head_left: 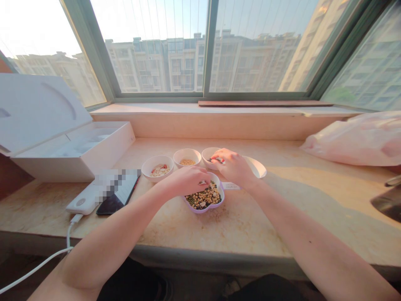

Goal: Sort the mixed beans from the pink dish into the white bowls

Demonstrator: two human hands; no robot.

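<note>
The lilac bowl sits on the tabletop, holding mixed beans. Over it, the left hand has its fingers closed on a few small pieces. Behind-right of it, the right hand reaches bent fingers into a white bowl of dark beans; whether they grip, I cannot tell. Behind-left of it stand a bowl of pale flakes and one of tan grains.
</note>
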